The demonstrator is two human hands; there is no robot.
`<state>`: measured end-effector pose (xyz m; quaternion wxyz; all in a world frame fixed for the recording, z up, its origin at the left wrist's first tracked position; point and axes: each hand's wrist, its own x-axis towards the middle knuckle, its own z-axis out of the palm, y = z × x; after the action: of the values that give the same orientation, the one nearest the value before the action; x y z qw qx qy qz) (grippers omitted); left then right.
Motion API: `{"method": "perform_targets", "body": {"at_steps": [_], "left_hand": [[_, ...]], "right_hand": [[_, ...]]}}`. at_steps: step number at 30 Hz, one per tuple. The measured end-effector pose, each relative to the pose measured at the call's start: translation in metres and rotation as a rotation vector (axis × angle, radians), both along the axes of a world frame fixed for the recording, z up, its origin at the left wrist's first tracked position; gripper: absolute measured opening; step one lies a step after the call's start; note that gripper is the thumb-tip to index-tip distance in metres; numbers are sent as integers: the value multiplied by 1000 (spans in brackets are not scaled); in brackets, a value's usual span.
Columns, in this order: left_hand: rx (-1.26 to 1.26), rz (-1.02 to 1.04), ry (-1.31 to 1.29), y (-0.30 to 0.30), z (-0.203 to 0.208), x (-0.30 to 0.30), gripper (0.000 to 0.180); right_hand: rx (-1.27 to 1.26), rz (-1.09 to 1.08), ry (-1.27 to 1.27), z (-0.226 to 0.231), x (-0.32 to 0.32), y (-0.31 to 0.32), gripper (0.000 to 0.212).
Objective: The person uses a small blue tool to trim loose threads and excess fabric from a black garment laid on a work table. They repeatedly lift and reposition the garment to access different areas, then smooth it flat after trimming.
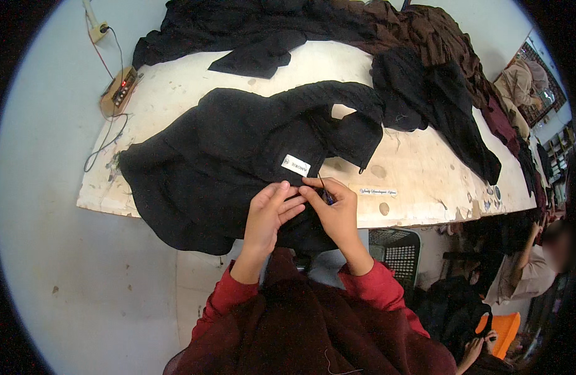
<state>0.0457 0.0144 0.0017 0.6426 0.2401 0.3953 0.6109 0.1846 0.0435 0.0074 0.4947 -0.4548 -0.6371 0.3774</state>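
A black garment (213, 144) lies spread over the near part of the table, its lower edge hanging past the table's front. A small white label (295, 165) with dark print sits on it, just beyond my fingertips. My left hand (268, 211) is closed in a pinch, palm partly turned up; whatever is between its fingertips is too small to make out. Its tips meet those of my right hand (335, 210), which is closed around a small tool (328, 197) with a thin dark tip and a bluish part. Fingers hide most of that tool.
More black garments (419, 87) and brown cloth (413, 28) lie along the far side of the pale, worn table (413, 206). A printed strip (378, 192) lies at right. A wired control box (119, 90) is at left. Below are a dark basket (400, 253) and, at right, a seated person (525, 269).
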Motion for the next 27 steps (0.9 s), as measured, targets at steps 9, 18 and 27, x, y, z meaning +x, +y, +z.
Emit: {"method": "perform_targets", "body": {"at_steps": [9,18,27], "left_hand": [[44,196,99,-1,-1,13,18],[127,240,148,-12,11,13,12],[184,228,172,-17,8,13,9]], "right_hand": [[97,-7,117,4,11,-16,9],[85,427,-247,52,51,-39,27],[305,87,-341,39,42,-28,28]]}}
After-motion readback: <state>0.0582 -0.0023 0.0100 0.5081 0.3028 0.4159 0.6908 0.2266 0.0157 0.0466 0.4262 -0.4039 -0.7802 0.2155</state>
